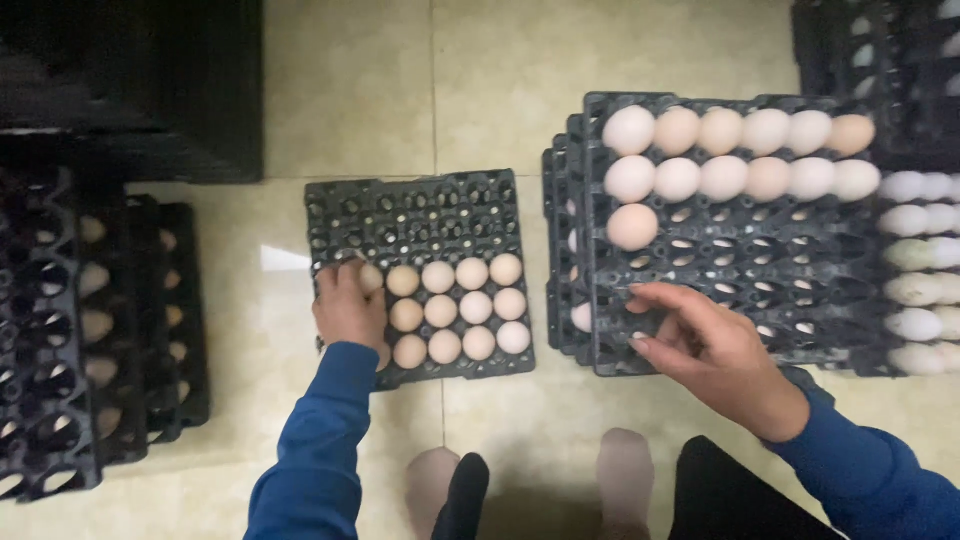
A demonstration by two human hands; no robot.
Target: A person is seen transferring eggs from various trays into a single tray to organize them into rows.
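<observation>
**Egg transfer: tray to tray, mid-placement**

Floor (pixel 350 100): glossy beige tile, everything sits straight on it. Dark crates at top left and top right; stacks of black trays (pixel 60 330) along the left edge, some eggs visible down in the cells.

Right stack of trays (pixel 760 270): top tray has two full rows plus one egg in the third row, rest of the cells bare. More pale eggs in trays at the far right.

Small tray (pixel 420 215) in the centre: lower half filled, upper rows vacant.

Left hand (pixel 348 305): clenched round an egg (pixel 371 277), setting it at the left end of the small tray's top filled row.

Right hand (pixel 712 345): fingers spread and released, resting on the stack's near edge, holding nothing.

Judgement: placement step in hand. Next move calls for seating the egg squarely in its cell, then a soft pick from the source tray.
</observation>
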